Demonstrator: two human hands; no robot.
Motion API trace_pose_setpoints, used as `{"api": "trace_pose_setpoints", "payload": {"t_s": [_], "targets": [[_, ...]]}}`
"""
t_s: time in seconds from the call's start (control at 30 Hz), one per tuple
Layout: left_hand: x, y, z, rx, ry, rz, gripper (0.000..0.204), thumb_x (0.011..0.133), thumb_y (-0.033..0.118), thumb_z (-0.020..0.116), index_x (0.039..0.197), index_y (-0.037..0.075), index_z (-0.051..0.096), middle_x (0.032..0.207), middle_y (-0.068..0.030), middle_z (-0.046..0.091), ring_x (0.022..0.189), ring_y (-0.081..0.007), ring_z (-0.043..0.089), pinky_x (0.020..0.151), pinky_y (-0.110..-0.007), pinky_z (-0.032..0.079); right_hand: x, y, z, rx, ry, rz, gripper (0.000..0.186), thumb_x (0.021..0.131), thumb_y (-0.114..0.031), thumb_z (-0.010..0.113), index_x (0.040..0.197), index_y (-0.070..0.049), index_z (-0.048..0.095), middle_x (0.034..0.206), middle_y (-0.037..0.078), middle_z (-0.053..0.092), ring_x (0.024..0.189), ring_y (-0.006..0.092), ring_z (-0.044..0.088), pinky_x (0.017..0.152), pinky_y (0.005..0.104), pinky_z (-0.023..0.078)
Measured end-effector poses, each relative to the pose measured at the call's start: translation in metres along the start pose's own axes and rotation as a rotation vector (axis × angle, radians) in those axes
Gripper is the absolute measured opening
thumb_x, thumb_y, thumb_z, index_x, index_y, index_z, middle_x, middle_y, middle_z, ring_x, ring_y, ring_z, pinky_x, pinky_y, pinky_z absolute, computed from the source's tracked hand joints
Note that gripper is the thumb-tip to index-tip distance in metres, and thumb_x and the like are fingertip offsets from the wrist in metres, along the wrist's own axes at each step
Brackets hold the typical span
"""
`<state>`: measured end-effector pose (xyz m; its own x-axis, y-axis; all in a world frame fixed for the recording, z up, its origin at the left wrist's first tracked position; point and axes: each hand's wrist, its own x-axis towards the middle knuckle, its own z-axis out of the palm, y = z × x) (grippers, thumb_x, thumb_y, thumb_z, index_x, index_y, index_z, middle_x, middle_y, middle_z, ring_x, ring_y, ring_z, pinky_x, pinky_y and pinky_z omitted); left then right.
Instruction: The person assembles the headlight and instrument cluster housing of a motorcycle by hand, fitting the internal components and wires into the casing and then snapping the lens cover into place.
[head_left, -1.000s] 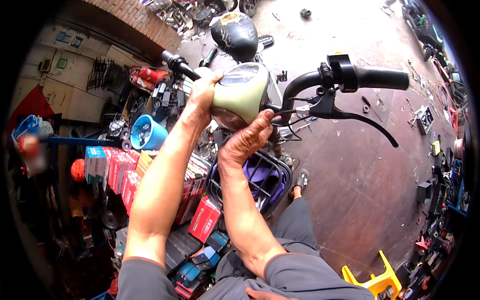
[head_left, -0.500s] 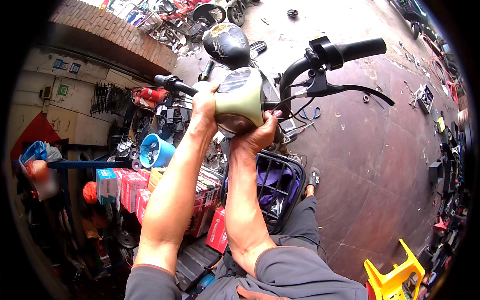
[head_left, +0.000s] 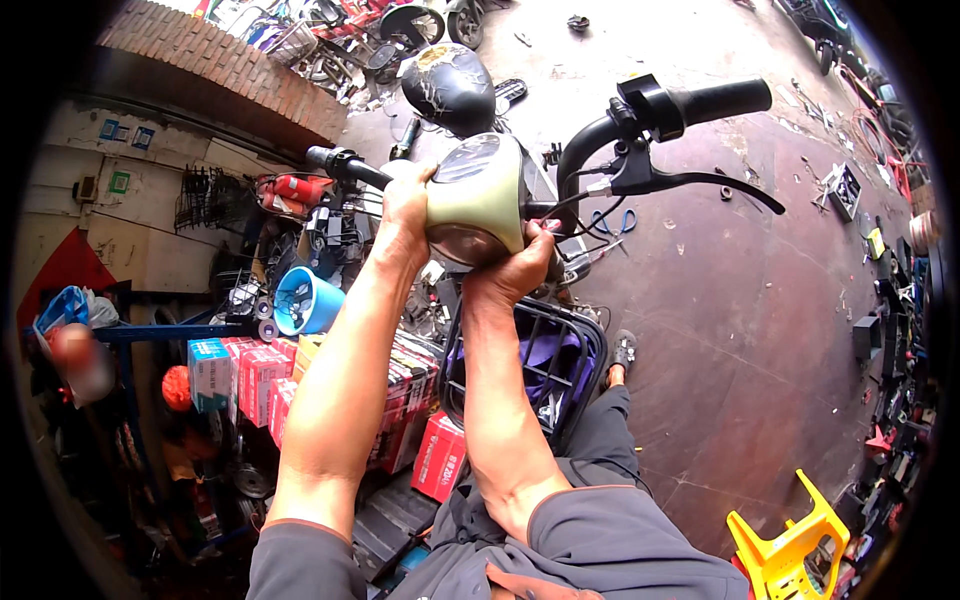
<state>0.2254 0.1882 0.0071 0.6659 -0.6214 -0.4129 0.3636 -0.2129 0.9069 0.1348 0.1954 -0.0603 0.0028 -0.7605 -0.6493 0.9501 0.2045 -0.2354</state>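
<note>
A pale green headlight housing [head_left: 478,208] with a dark display on top and a round lens facing me sits at the middle of the handlebar [head_left: 575,165]. My left hand [head_left: 405,210] grips its left side, thumb up by the display. My right hand [head_left: 515,272] is closed at its lower right edge, partly under it, with the fingertips near the cables. A black grip and a brake lever [head_left: 700,182] stick out to the right. Behind the housing is a black saddle [head_left: 450,88] with a torn cover. Below my right wrist hangs a black wire basket [head_left: 590,365] with purple cloth inside.
Stacked red and white boxes [head_left: 265,380] and a blue bucket [head_left: 308,300] stand on the left. Blue-handled scissors [head_left: 614,223] lie on the floor beyond the basket. A yellow plastic stool [head_left: 790,550] is at lower right. Loose parts line the right wall.
The view has shifted slightly, so the surroundings sit a little differently. Both hands keep their hold on the headlight housing, with little visible movement.
</note>
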Motion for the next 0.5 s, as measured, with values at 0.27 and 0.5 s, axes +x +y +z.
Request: {"api": "trace_pose_setpoints", "payload": {"t_s": [0.27, 0.5], "targets": [[0.010, -0.003, -0.005, 0.030, -0.008, -0.028, 0.022, 0.092, 0.025, 0.063, 0.097, 0.003, 0.063, 0.085, -0.0078, 0.065, 0.073, -0.0190, 0.063, 0.068, -0.034, 0.051, -0.007, -0.006, 0.003, -0.033, 0.029, -0.012, 0.016, 0.088, -0.025, 0.052, 0.087, -0.011, 0.059, 0.089, 0.000, 0.058, 0.089, 0.0166, 0.059, 0.084, 0.0327, 0.047], [0.016, -0.003, -0.012, 0.061, -0.012, -0.007, 0.022, 0.094, 0.026, 0.061, 0.104, 0.005, 0.060, 0.090, -0.0078, 0.064, 0.077, -0.0197, 0.063, 0.071, -0.037, 0.053, -0.019, -0.014, -0.042, -0.187, -0.306, 0.049, 0.049, 0.098, -0.025, 0.037, 0.135, 0.003, 0.054, 0.131, 0.013, 0.060, 0.119, 0.0241, 0.058, 0.104, 0.0389, 0.044]]}}
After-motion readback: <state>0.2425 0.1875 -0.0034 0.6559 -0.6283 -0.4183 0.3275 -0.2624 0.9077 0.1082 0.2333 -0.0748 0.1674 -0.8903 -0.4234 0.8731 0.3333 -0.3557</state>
